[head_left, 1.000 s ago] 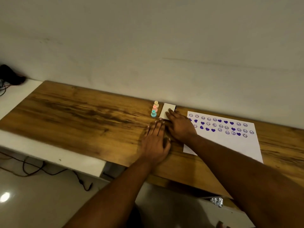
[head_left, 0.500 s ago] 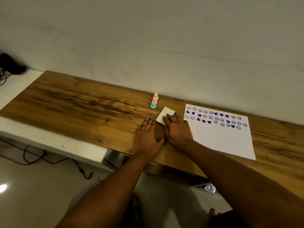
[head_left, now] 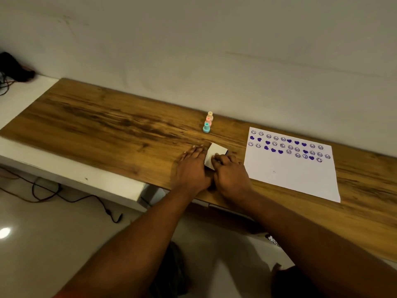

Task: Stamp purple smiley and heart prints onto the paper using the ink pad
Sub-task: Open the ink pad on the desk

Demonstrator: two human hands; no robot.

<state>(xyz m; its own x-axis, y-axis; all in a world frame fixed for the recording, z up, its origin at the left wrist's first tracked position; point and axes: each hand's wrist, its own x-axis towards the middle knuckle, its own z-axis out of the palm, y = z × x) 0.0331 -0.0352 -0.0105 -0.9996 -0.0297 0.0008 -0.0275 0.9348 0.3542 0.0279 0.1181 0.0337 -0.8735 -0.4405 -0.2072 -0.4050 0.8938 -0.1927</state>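
Note:
The white ink pad (head_left: pixel 216 153), lid closed, lies on the wooden table (head_left: pixel 107 130) between my hands. My right hand (head_left: pixel 231 172) rests its fingertips on the pad's near right part and holds it. My left hand (head_left: pixel 191 167) lies flat on the wood, fingers stretched out, touching the pad's left edge. Three small stamps stand in a row behind the pad: blue (head_left: pixel 206 127), pink (head_left: pixel 208 121) and yellow (head_left: pixel 210 116). To the right lies the white paper (head_left: pixel 287 175), its upper part covered with several purple smiley and heart prints.
A white wall (head_left: pixel 193 50) runs right behind the table. A lower white shelf (head_left: pixel 71 175) juts out at the left front, with cables (head_left: pixel 64 196) on the floor below. A dark object (head_left: pixel 15 68) sits at the far left.
The ink pad has slid away from the stamps toward the table's front edge under my right hand. My left hand has come back alongside it.

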